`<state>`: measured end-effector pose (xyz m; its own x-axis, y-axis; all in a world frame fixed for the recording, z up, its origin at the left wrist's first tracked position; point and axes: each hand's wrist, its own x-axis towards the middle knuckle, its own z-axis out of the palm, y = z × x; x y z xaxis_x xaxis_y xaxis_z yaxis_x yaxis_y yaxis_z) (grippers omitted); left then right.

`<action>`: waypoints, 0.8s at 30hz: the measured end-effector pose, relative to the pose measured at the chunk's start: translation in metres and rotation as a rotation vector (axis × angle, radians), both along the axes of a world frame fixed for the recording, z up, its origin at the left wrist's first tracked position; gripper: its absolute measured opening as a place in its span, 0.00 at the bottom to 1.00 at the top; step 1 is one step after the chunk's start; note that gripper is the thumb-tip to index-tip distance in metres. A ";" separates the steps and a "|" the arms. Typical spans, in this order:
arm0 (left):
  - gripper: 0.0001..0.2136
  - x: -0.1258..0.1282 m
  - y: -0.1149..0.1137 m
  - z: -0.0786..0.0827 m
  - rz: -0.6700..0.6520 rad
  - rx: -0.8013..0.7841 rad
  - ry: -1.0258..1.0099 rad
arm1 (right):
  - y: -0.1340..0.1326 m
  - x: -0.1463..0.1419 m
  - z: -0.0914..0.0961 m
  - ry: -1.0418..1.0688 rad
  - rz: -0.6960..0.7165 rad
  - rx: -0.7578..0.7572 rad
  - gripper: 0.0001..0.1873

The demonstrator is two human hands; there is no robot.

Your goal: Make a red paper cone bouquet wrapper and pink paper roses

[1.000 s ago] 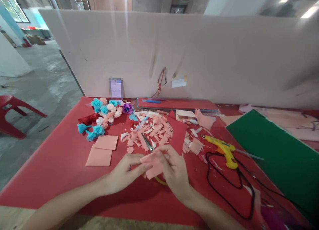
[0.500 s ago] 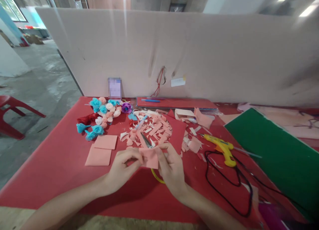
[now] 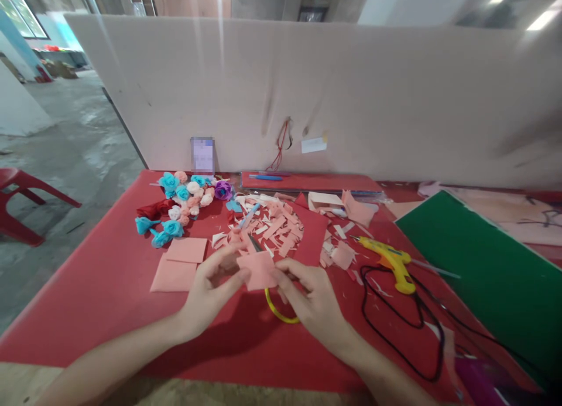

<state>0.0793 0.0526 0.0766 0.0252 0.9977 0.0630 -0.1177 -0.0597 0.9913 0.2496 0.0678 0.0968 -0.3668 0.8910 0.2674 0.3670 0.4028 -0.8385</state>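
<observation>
Between my two hands is a small square of pink paper, held up above the red table. My left hand pinches its left edge between thumb and fingers. The right edge is gripped by my right hand. Beneath the paper lies a pair of scissors with a yellow handle; their blade tips show just beyond it, and the middle is hidden. Left of my hands, pink paper squares rest in two overlapping piles.
Pink paper scraps are heaped beyond my hands. Blue, pink, red and purple paper flowers lie at the back left. A yellow glue gun with a black cord and a green board are on the right. A phone leans against the white partition.
The pink paper has turned to show a flat square face and sits slightly higher. My left fingers have spread a little, and more of the yellow scissor handle shows.
</observation>
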 end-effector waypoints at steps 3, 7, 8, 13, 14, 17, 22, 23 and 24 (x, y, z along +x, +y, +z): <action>0.15 -0.003 0.006 0.007 -0.151 -0.030 -0.035 | 0.003 0.004 0.001 -0.055 0.107 -0.055 0.14; 0.03 -0.004 0.012 0.016 -0.288 -0.089 0.143 | 0.008 0.004 -0.001 -0.164 0.235 -0.136 0.14; 0.03 -0.004 0.013 0.017 -0.278 -0.092 0.155 | 0.009 0.002 -0.003 -0.165 0.238 -0.143 0.13; 0.04 -0.002 0.011 0.011 -0.157 -0.076 0.093 | 0.012 -0.006 -0.013 -0.086 0.214 -0.142 0.09; 0.05 -0.002 0.011 0.010 -0.125 -0.056 0.095 | 0.012 -0.007 -0.014 -0.057 0.205 -0.150 0.08; 0.05 -0.004 0.011 0.008 -0.048 0.044 0.083 | 0.013 -0.006 -0.011 0.055 0.129 -0.182 0.06; 0.05 -0.005 0.008 0.009 -0.218 0.107 0.158 | 0.014 -0.003 -0.001 0.159 0.005 -0.213 0.06; 0.03 -0.005 0.007 0.010 -0.256 0.129 0.197 | 0.014 -0.003 -0.001 0.154 0.010 -0.209 0.06; 0.02 -0.005 0.007 0.011 -0.292 0.148 0.229 | 0.014 -0.003 -0.001 0.138 0.022 -0.199 0.06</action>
<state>0.0738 0.0592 0.0873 0.3368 0.9270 0.1653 0.0724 -0.2005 0.9770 0.2464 0.0822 0.0954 -0.3592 0.9232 0.1363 0.2362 0.2313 -0.9438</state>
